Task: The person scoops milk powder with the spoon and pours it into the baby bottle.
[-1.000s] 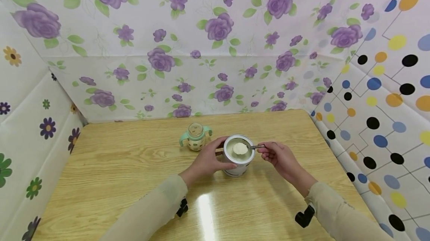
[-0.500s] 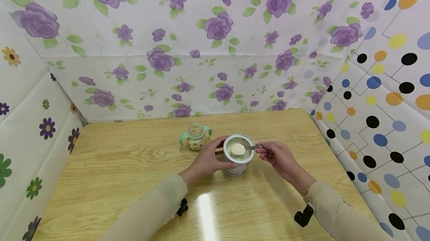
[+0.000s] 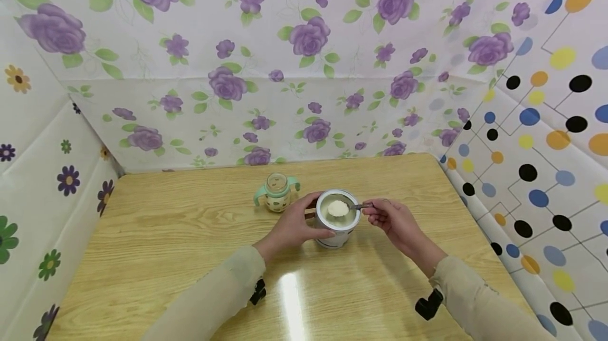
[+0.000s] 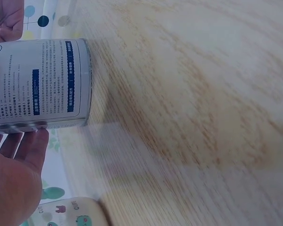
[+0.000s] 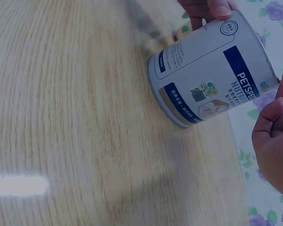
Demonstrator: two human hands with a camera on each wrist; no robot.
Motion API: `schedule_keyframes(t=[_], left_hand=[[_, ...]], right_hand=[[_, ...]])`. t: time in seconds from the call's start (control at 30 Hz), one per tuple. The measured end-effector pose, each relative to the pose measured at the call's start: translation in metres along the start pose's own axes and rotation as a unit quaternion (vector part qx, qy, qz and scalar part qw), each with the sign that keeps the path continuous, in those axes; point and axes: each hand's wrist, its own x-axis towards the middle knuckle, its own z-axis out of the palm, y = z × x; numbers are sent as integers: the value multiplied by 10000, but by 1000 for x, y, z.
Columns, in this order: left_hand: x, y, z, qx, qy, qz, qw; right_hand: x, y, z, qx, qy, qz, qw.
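A white milk powder can with blue print stands upright on the table, its lid off. My left hand grips the can from the left, thumb in front and fingers round the far side. From the right, my right hand pinches the handle of a metal spoon. A heap of pale powder covers the spoon's bowl, which is over or inside the can's mouth; its exact height cannot be judged. Behind my left hand stands a lidless clear baby bottle with mint-green handles.
The wooden table runs back to a flowered cloth wall. A dotted cloth bounds the right side, another flowered cloth the left. A bright reflection lies near the front. Each sleeve carries a black wrist mount.
The heaped spoon shifts slightly left and then back right above the can. My left hand, the can and the bottle stay in place.
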Motion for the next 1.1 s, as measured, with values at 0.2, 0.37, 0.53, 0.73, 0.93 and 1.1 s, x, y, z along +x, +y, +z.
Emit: schedule_keyframes(t=[0.2,0.37,0.53,0.73,0.93,1.1], left_hand=[[1,2,0,62,-16,-1,10000],[3,3,0,184,-77,4,9998],[1,6,-4,387,-118,17,9992],[2,8,-11,808,-174,73,9966],[3,9,-14,810,-253,129,9963],[3,12,-16,848,-293,115,9959]], right_hand=[[0,2,-1,28,-14,-15,10000],[-1,2,-1,72,-20,-30,10000],[0,3,0,343,-102,5,9994],[-1,4,0,542,-124,50,9984],[-2,3,1,755,-87,75,9971],[-2,3,0,878,-34,145,9960]])
